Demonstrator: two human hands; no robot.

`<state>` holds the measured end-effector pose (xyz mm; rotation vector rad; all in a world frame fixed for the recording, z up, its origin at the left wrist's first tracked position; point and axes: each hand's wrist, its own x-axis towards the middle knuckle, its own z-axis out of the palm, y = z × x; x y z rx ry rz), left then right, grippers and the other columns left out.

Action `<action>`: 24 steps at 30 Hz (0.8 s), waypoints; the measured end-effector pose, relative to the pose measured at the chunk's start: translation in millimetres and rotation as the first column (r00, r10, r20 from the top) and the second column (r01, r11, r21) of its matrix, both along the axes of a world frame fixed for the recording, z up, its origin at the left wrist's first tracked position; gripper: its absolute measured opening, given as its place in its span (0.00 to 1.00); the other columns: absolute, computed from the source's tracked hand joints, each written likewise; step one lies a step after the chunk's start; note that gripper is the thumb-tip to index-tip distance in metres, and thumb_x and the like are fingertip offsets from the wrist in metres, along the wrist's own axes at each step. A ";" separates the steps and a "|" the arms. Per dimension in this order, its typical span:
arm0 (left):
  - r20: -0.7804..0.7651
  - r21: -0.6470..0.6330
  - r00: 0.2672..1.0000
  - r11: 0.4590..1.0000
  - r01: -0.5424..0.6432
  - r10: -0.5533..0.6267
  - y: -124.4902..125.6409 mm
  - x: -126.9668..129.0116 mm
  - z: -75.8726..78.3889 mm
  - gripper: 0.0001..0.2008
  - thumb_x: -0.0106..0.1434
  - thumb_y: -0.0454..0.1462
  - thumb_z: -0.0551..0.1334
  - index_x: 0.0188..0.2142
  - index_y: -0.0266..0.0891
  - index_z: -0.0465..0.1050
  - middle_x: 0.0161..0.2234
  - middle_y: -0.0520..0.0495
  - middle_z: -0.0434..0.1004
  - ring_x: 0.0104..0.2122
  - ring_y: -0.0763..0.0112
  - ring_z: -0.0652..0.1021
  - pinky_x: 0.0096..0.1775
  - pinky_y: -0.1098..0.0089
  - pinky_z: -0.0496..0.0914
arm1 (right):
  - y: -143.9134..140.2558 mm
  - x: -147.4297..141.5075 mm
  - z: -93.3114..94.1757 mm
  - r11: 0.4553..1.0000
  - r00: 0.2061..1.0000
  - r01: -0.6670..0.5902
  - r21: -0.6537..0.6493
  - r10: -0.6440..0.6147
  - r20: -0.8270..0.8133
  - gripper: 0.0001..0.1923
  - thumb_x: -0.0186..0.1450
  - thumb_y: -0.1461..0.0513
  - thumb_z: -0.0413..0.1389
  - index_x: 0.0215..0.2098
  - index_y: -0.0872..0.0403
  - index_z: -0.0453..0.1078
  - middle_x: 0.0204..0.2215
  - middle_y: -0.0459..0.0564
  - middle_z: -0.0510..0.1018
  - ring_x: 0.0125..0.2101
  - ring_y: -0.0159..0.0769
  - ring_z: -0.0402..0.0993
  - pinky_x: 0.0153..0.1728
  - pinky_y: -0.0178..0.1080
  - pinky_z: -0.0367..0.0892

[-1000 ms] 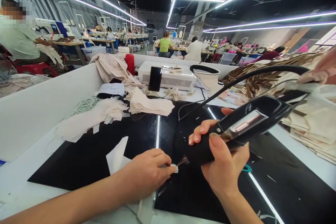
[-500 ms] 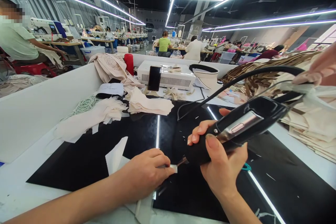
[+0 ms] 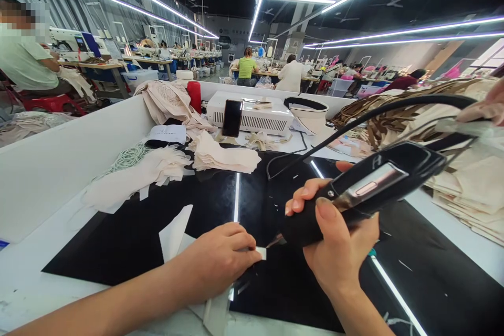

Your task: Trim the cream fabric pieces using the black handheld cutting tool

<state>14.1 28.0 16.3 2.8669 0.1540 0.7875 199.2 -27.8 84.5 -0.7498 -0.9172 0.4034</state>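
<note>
My left hand (image 3: 226, 252) pinches a white fabric strip (image 3: 260, 253) against the glossy black sheet (image 3: 157, 236), with a short end past the fingertips. The rest of the strip (image 3: 216, 315) hangs below toward the table's front edge. My right hand (image 3: 342, 241) wraps round a black corded handheld cutter (image 3: 378, 184) with a silver panel and a button. Its thin metal tip (image 3: 274, 241) points down and left, just right of the strip's end; I cannot tell whether they touch. Another white piece (image 3: 174, 233) lies behind my left wrist.
Pale fabric pieces (image 3: 224, 153) and green cord (image 3: 128, 157) lie behind. Farther back stand a phone (image 3: 232, 118) and a white vented box (image 3: 255, 113). The cutter's cable (image 3: 354, 118) arches right, near another person's hand (image 3: 486, 107). Stacked fabric (image 3: 468, 194) fills the right side.
My right hand and the cutter have shifted slightly right, its tip drawing back a little from the strip's end. My left hand stays put. The other person's hand has moved right.
</note>
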 end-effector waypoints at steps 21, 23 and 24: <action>-0.053 -0.010 0.999 1.000 0.005 -0.005 1.6 0.2 -0.7 0.13 0.74 0.27 0.57 0.52 0.36 0.78 0.44 0.44 0.80 0.44 0.64 0.78 0.54 0.64 0.76 | -7.3 -5.1 0.0 0.998 0.999 -0.036 -0.058 0.036 -0.004 0.23 0.65 0.59 0.67 0.56 0.43 0.68 0.30 0.39 0.77 0.24 0.31 0.74 0.26 0.38 0.74; -0.048 -0.019 0.999 1.000 0.003 -0.004 1.3 -0.1 -0.7 0.13 0.74 0.27 0.58 0.52 0.37 0.78 0.45 0.44 0.80 0.45 0.64 0.78 0.53 0.64 0.76 | -8.8 -6.3 -0.9 0.997 0.999 -0.049 -0.065 0.049 0.003 0.23 0.65 0.59 0.67 0.56 0.43 0.68 0.31 0.40 0.77 0.25 0.32 0.73 0.26 0.38 0.75; -0.045 -0.020 0.999 1.000 0.004 -0.005 1.0 -0.1 -0.8 0.13 0.74 0.28 0.58 0.52 0.37 0.78 0.45 0.43 0.80 0.45 0.64 0.78 0.53 0.64 0.76 | -9.5 -6.8 -1.4 0.996 0.999 -0.049 -0.069 0.049 0.004 0.23 0.65 0.59 0.67 0.56 0.43 0.69 0.31 0.40 0.77 0.25 0.32 0.73 0.27 0.38 0.75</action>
